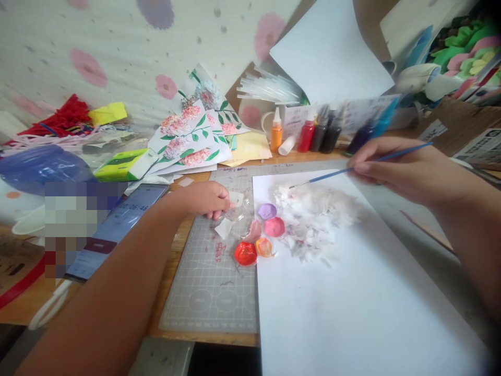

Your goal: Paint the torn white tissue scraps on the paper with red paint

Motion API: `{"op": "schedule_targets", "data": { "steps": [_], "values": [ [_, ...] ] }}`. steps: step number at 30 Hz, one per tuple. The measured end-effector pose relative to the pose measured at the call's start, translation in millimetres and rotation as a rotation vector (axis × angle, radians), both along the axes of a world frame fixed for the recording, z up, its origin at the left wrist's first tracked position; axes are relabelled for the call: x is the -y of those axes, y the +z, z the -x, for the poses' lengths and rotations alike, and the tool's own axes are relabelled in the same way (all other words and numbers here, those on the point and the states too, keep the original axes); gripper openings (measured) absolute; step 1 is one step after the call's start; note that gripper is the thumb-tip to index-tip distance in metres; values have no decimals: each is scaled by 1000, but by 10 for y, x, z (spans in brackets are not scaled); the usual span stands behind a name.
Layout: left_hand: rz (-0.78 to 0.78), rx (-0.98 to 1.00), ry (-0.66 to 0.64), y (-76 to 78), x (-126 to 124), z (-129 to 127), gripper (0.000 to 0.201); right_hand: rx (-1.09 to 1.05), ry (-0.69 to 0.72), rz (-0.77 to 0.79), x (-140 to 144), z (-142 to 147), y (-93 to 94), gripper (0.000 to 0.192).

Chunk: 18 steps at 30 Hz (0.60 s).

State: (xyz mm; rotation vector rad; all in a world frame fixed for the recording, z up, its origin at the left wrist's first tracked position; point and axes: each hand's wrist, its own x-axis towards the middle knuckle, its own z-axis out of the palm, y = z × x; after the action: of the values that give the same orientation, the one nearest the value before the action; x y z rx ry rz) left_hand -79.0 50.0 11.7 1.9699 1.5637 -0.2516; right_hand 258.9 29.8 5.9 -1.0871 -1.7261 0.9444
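Observation:
My right hand [385,164] grips a thin blue paintbrush [332,175], held slantwise. Its tip touches the upper left of a ruffled white tissue-like mass [313,219] on a white sheet of paper [329,313]. Closed at the rim of a clear plastic paint palette [240,211], my left hand [213,201] pinches its left side. Several wells hold paint: purple [267,211], pink [274,226], red [246,253] and orange [264,247]. The palette overlaps the paper's left edge. Small white scraps lie by my left fingers.
Beneath the paper is a grey cutting mat [207,282]. Several paint bottles [306,134] stand behind it. Flower pictures [188,133] are piled at the back left. A phone [117,230] lies beside my left forearm, and a cardboard box [465,130] sits at the right.

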Motion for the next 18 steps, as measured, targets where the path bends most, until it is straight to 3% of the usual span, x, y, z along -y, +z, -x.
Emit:
{"op": "schedule_targets", "data": {
  "steps": [5,8,11,15,18],
  "values": [
    [11,-10,-2,0,-13,14,35,42,-4,96,-56,-222,23,26],
    [10,12,2,-18,-14,34,35,-61,-139,70,-38,-382,99,31],
    [5,26,-6,-39,-21,47,33,-179,-236,13,-6,-345,126,35],
    [11,27,1,-63,-48,64,35,-31,-15,111,5,-80,64,31],
    [24,45,11,-72,-53,78,38,57,35,164,-2,-42,55,28]
  ]
}}
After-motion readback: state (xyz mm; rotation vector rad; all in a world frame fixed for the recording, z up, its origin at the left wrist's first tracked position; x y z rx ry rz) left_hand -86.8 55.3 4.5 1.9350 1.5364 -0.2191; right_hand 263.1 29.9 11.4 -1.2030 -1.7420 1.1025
